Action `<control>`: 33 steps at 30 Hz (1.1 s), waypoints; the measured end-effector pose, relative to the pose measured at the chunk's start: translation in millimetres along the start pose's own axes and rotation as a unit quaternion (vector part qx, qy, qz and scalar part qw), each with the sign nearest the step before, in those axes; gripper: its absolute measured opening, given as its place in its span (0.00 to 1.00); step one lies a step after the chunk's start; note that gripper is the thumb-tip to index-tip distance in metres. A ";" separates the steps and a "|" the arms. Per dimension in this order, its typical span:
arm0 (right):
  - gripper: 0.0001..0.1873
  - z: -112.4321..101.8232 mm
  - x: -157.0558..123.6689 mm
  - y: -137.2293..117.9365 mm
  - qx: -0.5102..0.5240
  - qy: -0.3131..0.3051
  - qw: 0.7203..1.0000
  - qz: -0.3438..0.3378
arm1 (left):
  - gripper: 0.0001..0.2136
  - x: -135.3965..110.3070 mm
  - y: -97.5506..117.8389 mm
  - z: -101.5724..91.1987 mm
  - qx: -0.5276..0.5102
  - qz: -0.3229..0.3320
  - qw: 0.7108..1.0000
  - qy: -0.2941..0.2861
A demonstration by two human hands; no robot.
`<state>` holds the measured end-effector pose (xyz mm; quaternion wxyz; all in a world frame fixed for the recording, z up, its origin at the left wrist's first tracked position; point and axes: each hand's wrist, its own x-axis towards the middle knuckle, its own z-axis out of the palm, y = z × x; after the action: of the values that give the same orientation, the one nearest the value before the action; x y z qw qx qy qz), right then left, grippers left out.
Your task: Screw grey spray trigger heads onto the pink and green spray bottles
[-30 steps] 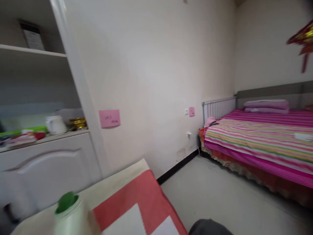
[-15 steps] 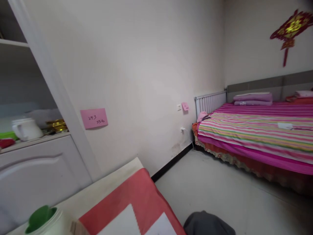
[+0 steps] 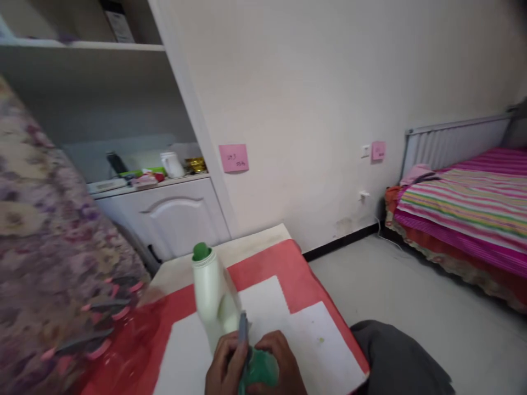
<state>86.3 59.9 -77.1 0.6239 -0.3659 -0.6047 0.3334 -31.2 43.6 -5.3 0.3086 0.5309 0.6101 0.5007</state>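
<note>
My left hand [image 3: 225, 362] is closed around a narrow grey-blue strip-like tool [image 3: 243, 329], held upright; its exact kind is unclear. Beside it, my right hand [image 3: 284, 366] curls its fingers around a green cap [image 3: 263, 367] that looks slightly see-through. The tool and the cap meet or overlap between the hands; whether they touch is hard to tell. Just behind my hands stands a pale green plastic bottle [image 3: 212, 291] with a handle and a darker green spout at its uncapped mouth. Under the hands lies white paper [image 3: 263, 299] on a red table cover [image 3: 296, 274].
At the left, several clear containers with grey-and-pink handles [image 3: 109, 307] appear blurred beside a floral curtain [image 3: 28, 236]. A white cabinet [image 3: 177, 219] holds small items behind the table. To the right are the floor [image 3: 349, 285] and a bed with a striped cover [image 3: 465, 200].
The view has swung left and down. Both hands, with the grey-blue tool and green cap, are now visible, and the whole bottle shows where only its top did before.
</note>
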 end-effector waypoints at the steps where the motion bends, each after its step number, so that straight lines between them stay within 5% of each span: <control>1: 0.26 2.8 0.6 -5.4 0.002 0.000 1.000 0.014 | 0.19 -1.6 -1.3 0.7 -0.006 -0.001 1.000 0.002; 9: 0.11 4.6 8.9 -22.4 -0.037 -0.034 0.999 -0.002 | 0.16 -9.9 7.2 2.2 -0.034 0.007 0.999 0.003; 18: 0.14 -0.1 5.5 -26.3 -0.040 -0.075 0.996 -0.021 | 0.15 -14.1 6.3 3.9 -0.060 0.021 0.998 0.000; 22: 0.06 0.0 7.8 -30.3 -0.040 -0.080 0.996 0.020 | 0.13 -14.9 4.4 4.9 -0.064 0.032 0.997 0.006; 28: 0.11 -9.5 7.3 -26.6 0.028 -0.167 0.986 -0.013 | 0.13 -15.5 4.4 3.4 -0.052 0.051 0.997 0.015; 33: 0.09 -6.7 8.5 -28.8 -0.007 -0.131 0.989 0.065 | 0.12 -16.0 5.1 3.1 -0.052 0.056 0.997 0.029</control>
<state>92.6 52.1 -47.9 0.5135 -0.3620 -0.6587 0.4140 -22.8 28.8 -3.9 0.2898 0.5328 0.5615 0.5629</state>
